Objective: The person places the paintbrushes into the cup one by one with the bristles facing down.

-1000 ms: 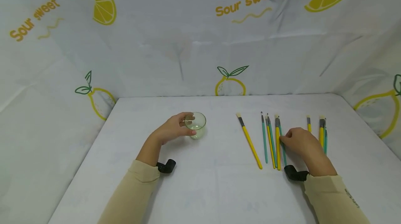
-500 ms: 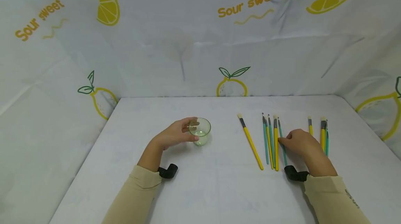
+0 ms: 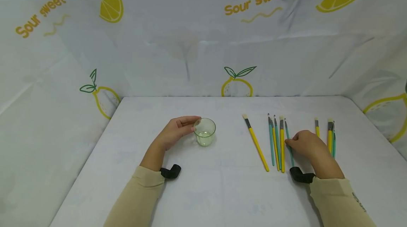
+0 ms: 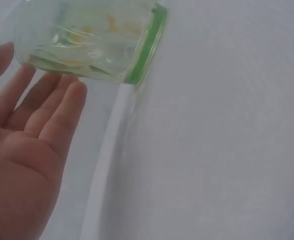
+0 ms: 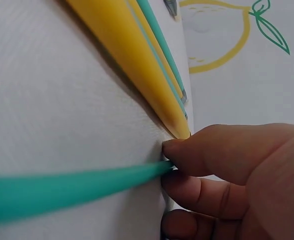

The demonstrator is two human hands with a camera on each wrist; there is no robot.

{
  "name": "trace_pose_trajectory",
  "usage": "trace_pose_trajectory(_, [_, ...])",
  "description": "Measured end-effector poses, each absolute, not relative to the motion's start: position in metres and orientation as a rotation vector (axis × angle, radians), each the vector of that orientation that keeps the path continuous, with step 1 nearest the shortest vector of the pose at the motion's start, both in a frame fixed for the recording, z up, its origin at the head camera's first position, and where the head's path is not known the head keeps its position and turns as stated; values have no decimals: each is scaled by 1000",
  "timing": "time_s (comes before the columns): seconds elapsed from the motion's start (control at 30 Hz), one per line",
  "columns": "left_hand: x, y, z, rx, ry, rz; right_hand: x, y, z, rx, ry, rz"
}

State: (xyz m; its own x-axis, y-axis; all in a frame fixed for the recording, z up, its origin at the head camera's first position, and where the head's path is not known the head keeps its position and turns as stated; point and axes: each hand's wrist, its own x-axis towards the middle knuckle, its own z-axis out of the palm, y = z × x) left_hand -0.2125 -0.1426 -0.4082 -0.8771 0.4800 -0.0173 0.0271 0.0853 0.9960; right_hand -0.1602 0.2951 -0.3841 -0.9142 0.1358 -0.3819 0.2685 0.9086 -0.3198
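A clear glass tumbler stands upright on the table left of the brushes; in the left wrist view the same glass shows a green-tinted base. My left hand is at its left side with fingers extended, the fingertips at or very near the glass wall. Over on the right, my right hand pinches a thin teal paintbrush between thumb and fingers. That brush's handle runs toward the camera in the right wrist view. Part of the brush is hidden by the fingers.
Several yellow and teal paintbrushes lie side by side just left of my right hand. One yellow brush lies slanted apart, nearer the glass. More brushes lie beyond the right hand, partly covered. A white cloth wall rises behind the table.
The glass has shifted slightly to the right. My left fingers, earlier curved about it, have straightened and drawn back to its left side. The right hand stays almost still on the teal paintbrush.
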Motion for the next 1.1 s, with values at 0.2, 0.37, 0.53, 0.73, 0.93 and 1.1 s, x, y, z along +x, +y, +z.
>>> trace_pose_trajectory(0.2, [-213, -141, -411, 473, 2004, 1941, -159, 294, -383, 308, 2723, -554])
trace_pose_trajectory(0.37, [-214, -140, -410, 405, 2029, 1986, -157, 296, -382, 295, 2764, -556])
trace_pose_trajectory(0.53, [-215, -139, -409, 367, 2055, 1989, -155, 297, -374, 321, 2826, -623])
trace_pose_trajectory(0.73, [-213, -138, -406, 357, 2074, 1981, -154, 281, -360, 251, 2934, -943])
trace_pose_trajectory(0.93, [-213, -137, -406, 368, 2090, 1971, -158, 252, -349, 162, 2906, -1409])
trace_pose_trajectory(1.1, [-214, -135, -408, 354, 2088, 1992, -169, 213, -343, 22, 2637, -2003])
